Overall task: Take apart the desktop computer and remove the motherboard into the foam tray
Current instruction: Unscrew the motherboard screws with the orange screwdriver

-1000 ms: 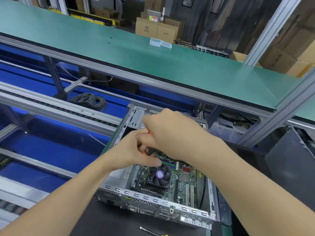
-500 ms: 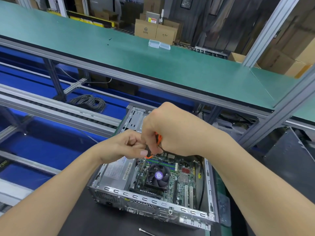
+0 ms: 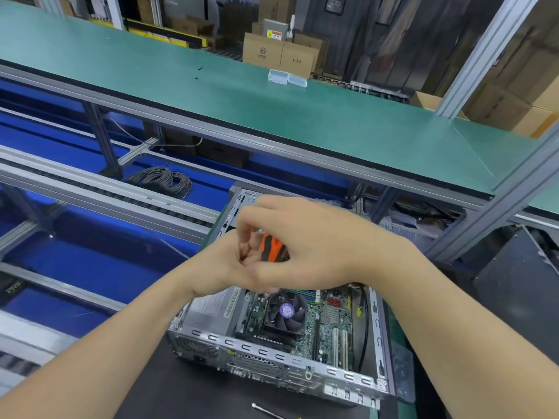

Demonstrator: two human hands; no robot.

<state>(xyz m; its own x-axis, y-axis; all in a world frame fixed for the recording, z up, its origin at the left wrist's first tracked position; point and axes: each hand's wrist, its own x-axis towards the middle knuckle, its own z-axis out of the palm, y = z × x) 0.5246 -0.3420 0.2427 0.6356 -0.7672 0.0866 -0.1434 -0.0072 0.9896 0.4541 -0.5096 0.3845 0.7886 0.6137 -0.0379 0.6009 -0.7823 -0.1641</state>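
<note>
An open desktop computer case lies on a black mat in front of me. Inside it sits the green motherboard with a black CPU fan. Both hands hover above the far half of the case. My right hand grips an orange and black screwdriver handle. My left hand is curled against the right one with its fingertips at the handle; what they pinch is hidden. The screwdriver shaft is hidden behind the hands. No foam tray is in view.
A silver power supply fills the case's left side. A second screwdriver shaft lies on the black mat in front of the case. A green shelf runs overhead with two clear plastic boxes. A cable coil lies at the left.
Both hands have risen from the case interior, and the orange screwdriver handle now shows more between them. The case appears lower in view as the camera shifted.
</note>
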